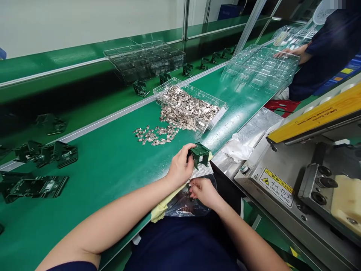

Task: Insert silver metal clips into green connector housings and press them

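Note:
My left hand (180, 167) is closed around a small green circuit-board assembly (200, 153) at the near edge of the bench. Under the assembly lies a white gridded piece (203, 171), and a yellow cloth (160, 211) hangs over the edge. Just below, my right hand (202, 191) has its fingers pinched together over a clear plastic bag (182, 207); whatever they hold is too small to make out. Beyond my hands, a tilted clear plastic box (218, 117) holds many small shiny metal pieces (187, 103), with more spilled on the green bench top (118, 158).
More board assemblies (43, 184) stand at the left and along the conveyor (93, 103). On the right is a machine (262, 177) with a hand-injury warning label. Clear trays (259, 69) lie farther back, where a co-worker's hand (287, 51) rests on one.

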Demonstrator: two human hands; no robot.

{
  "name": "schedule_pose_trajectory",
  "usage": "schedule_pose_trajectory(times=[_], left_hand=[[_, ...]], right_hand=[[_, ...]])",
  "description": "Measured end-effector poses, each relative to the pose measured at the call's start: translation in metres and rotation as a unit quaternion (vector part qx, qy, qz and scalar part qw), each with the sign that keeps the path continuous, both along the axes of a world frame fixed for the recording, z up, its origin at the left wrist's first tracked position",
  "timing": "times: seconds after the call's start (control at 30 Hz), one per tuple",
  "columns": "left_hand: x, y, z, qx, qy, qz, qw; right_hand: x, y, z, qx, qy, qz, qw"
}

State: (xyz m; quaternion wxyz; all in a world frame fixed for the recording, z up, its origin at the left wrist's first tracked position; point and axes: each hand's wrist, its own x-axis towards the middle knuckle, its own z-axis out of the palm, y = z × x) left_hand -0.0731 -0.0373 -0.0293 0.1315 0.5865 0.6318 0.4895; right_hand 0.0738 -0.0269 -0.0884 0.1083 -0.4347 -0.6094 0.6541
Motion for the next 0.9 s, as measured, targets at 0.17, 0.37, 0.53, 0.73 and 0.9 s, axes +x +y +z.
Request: schedule_pose_trajectory(times=[0.17, 0.37, 0.53, 0.73, 0.9], left_hand=[[-0.009, 0.008, 0.001, -0.023, -0.101, 0.011, 0.995], [0.004, -0.027, 0.015, -0.012, -0.357, 0.022, 0.934], [0.020, -0.059, 0.025, -0.029, -0.399, -0.004, 0.916], [0.023, -0.066, 0.017, -0.003, -0.409, -0.071, 0.910], [0.023, -0.069, 0.016, 0.001, -0.383, -0.099, 0.919]], right_hand=[[0.026, -0.009, 0.015, 0.118, -0.034, -0.031, 0.992], [0.036, -0.017, 0.071, 0.250, 0.050, -0.087, 0.963], [0.016, -0.015, 0.097, 0.407, 0.084, -0.119, 0.902], [-0.003, -0.019, 0.097, 0.449, 0.076, -0.127, 0.881], [-0.009, -0.024, 0.096, 0.466, 0.055, -0.133, 0.873]])
